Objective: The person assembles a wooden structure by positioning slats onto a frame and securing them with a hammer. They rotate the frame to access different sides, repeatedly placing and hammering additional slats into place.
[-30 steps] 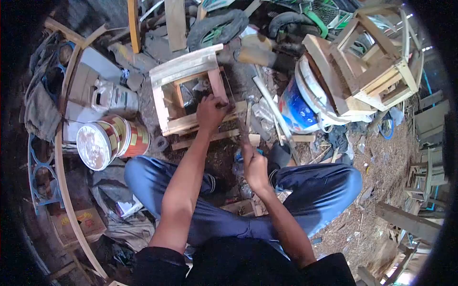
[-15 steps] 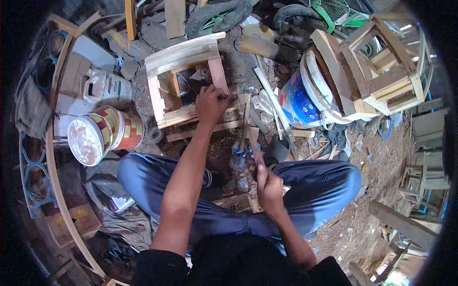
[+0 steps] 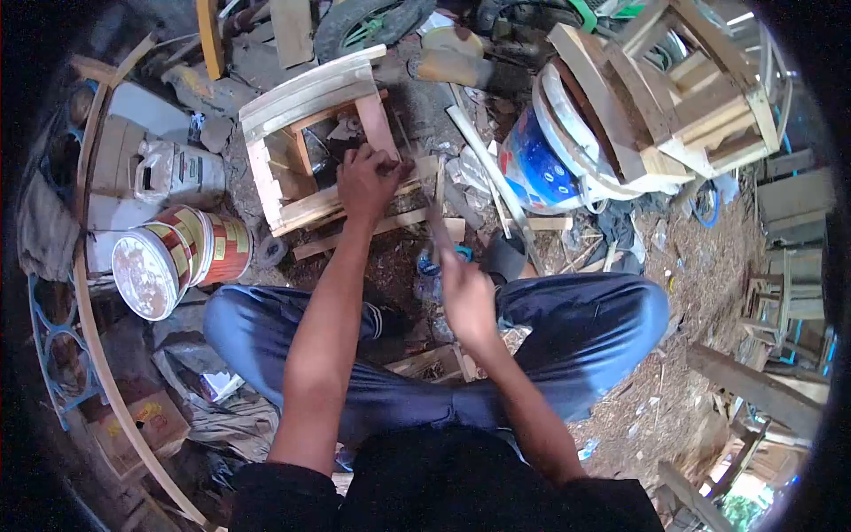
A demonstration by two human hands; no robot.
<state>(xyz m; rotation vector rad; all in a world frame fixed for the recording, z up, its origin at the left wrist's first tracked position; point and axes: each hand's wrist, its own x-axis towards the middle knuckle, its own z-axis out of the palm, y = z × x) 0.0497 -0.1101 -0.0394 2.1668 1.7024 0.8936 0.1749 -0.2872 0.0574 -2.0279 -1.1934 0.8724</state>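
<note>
My left hand (image 3: 363, 183) rests at the near right corner of a small wooden frame (image 3: 310, 108), fingers pinched together; whatever lies between them is too small to make out. My right hand (image 3: 470, 306), slightly blurred by motion, is closed around the handle of a hammer (image 3: 441, 232). The hammer points up and away, its far end smeared close to the left hand and the frame's corner. Slats form the frame's curved far side, and its middle is open. Loose wood strips lie just below it on the ground.
Paint buckets (image 3: 149, 275) and a dirty white jerrycan (image 3: 182, 173) stand at the left. On the right, a blue-and-white bucket (image 3: 541, 164) sits beside another wooden frame (image 3: 709, 106). A tyre (image 3: 368, 31) lies at the back. A long white strip (image 3: 479, 146) crosses the littered ground.
My right hand has swung the hammer up and leftward, toward my left hand. My left hand stays at the frame's corner. The whole view has shifted slightly.
</note>
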